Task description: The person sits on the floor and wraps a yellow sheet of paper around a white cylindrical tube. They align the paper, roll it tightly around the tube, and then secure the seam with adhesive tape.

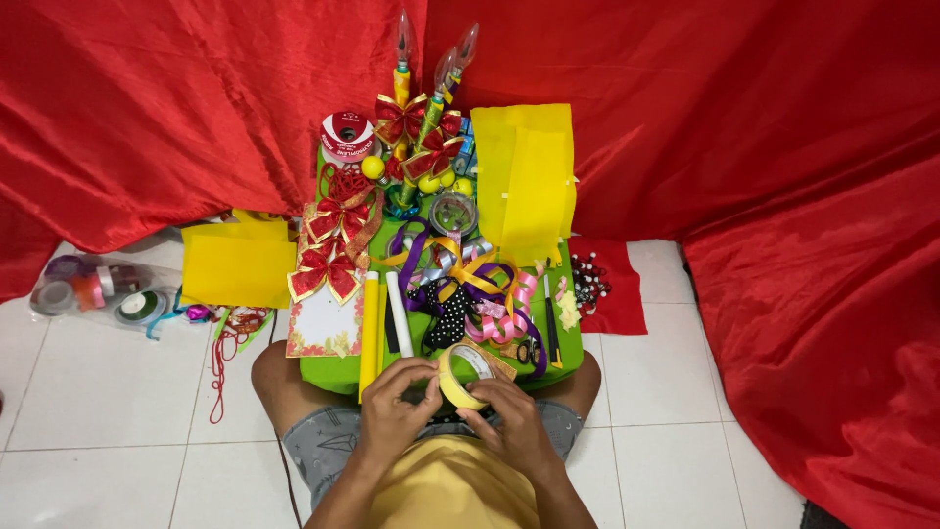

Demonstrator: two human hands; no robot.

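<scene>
Tape roll point(464, 374) sits gripped between your left hand point(394, 409) and right hand point(511, 421), fingers clenched on its rim, apparently to find the end; ribbons point(468, 284) lie beyond on the counter point(333, 372).

yellow tape roll point(466, 375), green table point(338, 370), red cloth point(744, 127), polka-dot black ribbon point(448, 315)

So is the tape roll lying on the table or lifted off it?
Lifted. Both hands, left and right, hold the tape roll tilted on edge at the green table's near edge.
</scene>
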